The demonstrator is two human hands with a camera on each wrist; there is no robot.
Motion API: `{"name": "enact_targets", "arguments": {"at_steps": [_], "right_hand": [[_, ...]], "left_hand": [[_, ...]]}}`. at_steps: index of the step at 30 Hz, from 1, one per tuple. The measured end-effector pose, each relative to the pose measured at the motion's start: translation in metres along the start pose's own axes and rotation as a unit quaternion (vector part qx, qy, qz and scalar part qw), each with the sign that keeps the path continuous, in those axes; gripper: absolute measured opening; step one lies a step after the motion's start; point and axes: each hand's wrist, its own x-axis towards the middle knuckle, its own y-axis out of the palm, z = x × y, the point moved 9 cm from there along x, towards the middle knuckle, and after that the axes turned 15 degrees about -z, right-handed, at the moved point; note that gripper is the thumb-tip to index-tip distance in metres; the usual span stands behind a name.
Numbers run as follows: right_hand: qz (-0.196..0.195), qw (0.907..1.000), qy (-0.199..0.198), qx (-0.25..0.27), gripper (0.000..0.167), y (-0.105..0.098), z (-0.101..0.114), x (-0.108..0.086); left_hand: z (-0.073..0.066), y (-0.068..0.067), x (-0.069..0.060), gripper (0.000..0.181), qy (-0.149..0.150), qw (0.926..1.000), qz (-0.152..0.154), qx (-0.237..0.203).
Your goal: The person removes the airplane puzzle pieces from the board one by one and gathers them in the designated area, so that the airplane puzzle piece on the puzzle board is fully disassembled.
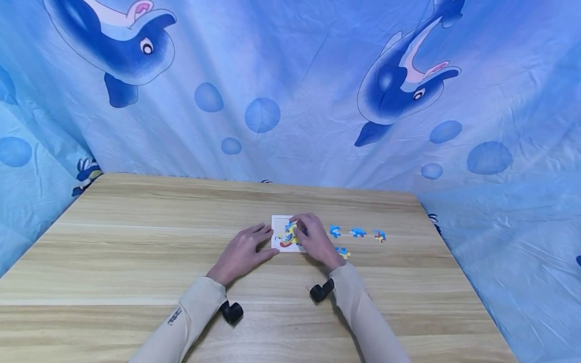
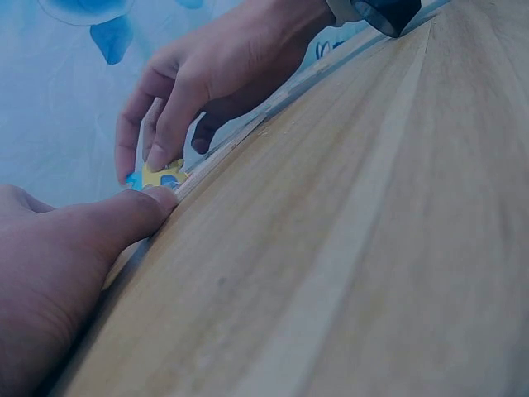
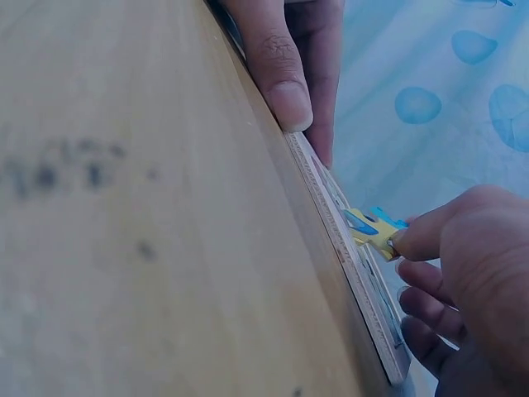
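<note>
No readable text, numbers or brands. Small dark mark (image 1: 174,316) on the sleeve (image 1: 199,302), behind the left hand (image 1: 242,252): too small to read. Right wrist view: blurred dark marks (image 3: 62,171) on the table (image 3: 190,273), well apart from the right hand (image 3: 479,269); cannot tell whether writing.

I see the white puzzle board (image 1: 280,224) lying flat between my left grip (image 1: 242,250) and right grip (image 1: 314,237), partly filled with yellow, red and blue. My right grip pinches a yellow-and-blue piece (image 3: 376,234), tilted at the board. Right of that grip lie three loose pieces (image 1: 357,232) in a row; a fourth piece (image 1: 343,252) sits just beside its wrist.
</note>
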Motion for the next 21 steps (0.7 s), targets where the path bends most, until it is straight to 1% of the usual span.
{"name": "enact_targets", "arguments": {"at_steps": [6, 13, 17, 21], "right_hand": [[0.01, 0.9997, -0.022, 0.008, 0.026, 0.0015, 0.003, -0.0005], [0.009, 0.9994, -0.009, 0.034, 0.027, 0.0013, 0.003, -0.0018], [0.0, 0.9988, 0.003, 0.049, 0.028, -0.001, 0.002, -0.0021], [-0.011, 0.9981, 0.006, 0.061, 0.029, -0.0048, 0.0015, -0.0029]], "left_hand": [[0.0016, 0.0006, -0.0009, 0.058, -0.007, 1.0, 0.001, 0.001], [0.002, 0.0012, -0.001, 0.058, -0.008, 1.0, -0.001, 0.002], [0.002, 0.0016, -0.0009, 0.058, -0.009, 1.0, 0.001, 0.002], [0.0018, 0.0014, -0.0006, 0.058, -0.008, 1.0, 0.002, 0.004]]}}
